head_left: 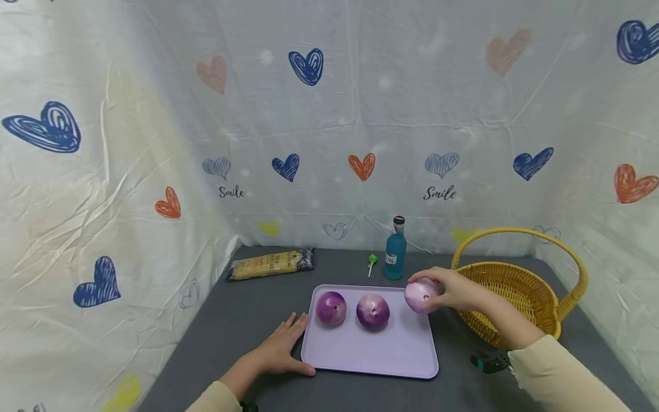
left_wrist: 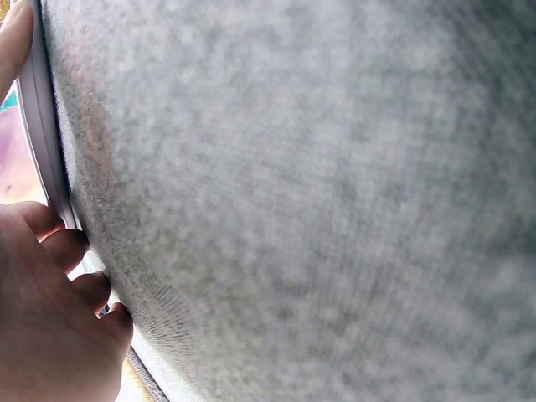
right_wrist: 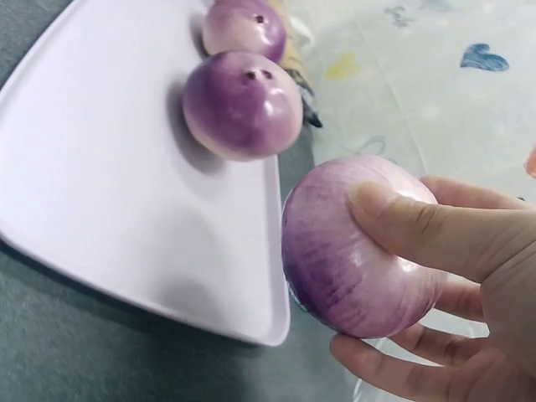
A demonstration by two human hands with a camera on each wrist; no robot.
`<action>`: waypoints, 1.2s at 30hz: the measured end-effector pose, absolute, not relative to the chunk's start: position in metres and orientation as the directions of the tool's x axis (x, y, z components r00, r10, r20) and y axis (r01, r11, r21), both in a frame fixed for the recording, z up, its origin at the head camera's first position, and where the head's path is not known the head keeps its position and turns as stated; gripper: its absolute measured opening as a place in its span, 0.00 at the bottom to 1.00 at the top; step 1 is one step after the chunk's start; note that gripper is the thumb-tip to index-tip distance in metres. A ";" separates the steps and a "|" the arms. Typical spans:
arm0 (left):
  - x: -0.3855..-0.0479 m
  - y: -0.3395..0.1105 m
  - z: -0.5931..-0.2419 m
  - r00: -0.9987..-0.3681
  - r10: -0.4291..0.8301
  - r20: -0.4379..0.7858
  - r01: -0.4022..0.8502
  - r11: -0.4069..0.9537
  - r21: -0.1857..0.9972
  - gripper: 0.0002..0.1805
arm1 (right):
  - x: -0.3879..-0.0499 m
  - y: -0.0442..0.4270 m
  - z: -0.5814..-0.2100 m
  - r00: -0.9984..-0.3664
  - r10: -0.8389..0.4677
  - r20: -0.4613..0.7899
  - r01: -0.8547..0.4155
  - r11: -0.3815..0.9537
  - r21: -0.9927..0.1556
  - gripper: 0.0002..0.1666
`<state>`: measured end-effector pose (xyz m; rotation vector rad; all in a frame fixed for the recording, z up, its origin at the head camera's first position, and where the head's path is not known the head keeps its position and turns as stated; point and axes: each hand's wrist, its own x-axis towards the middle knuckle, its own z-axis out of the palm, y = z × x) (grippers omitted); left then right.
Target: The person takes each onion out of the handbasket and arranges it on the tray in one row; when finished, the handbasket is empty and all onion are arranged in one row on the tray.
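In the head view my right hand (head_left: 449, 288) grips a pale purple onion (head_left: 421, 295) over the back right corner of the lilac tray (head_left: 365, 352). The right wrist view shows the thumb lying across this onion's streaked skin, with fingers around its far side. Two darker purple onions, one at left (head_left: 331, 308) and one near the middle (head_left: 373, 312), sit on the tray. My left hand (head_left: 275, 350) is spread along the tray's left edge, its thumb at the front left corner and its fingertips touching the rim.
A yellow wicker basket (head_left: 553, 327) with a tall handle stands to the right, partly behind the right forearm. Behind the tray are a blue bottle (head_left: 395, 257), a green lollipop (head_left: 373, 260) and a yellow packet (head_left: 270, 264). A heart-printed curtain (head_left: 329, 126) surrounds the grey table (head_left: 247, 312).
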<state>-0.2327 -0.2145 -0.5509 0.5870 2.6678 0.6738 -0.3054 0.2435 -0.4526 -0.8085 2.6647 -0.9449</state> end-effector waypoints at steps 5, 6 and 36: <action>-0.232 -0.214 -0.549 -0.862 0.462 -0.209 0.308 0.804 0.508 0.68 | -0.306 0.235 -0.460 -0.821 -0.571 -0.013 -0.445 0.654 -0.612 0.31; -0.232 -0.214 -0.549 -0.862 0.463 -0.207 0.310 0.803 0.508 0.68 | -0.306 0.233 -0.462 -0.818 -0.575 -0.015 -0.450 0.656 -0.605 0.31; -0.233 -0.216 -0.554 -0.867 0.453 -0.208 0.299 0.806 0.511 0.68 | -0.303 0.215 -0.499 -0.786 -0.617 -0.030 -0.505 0.669 -0.545 0.39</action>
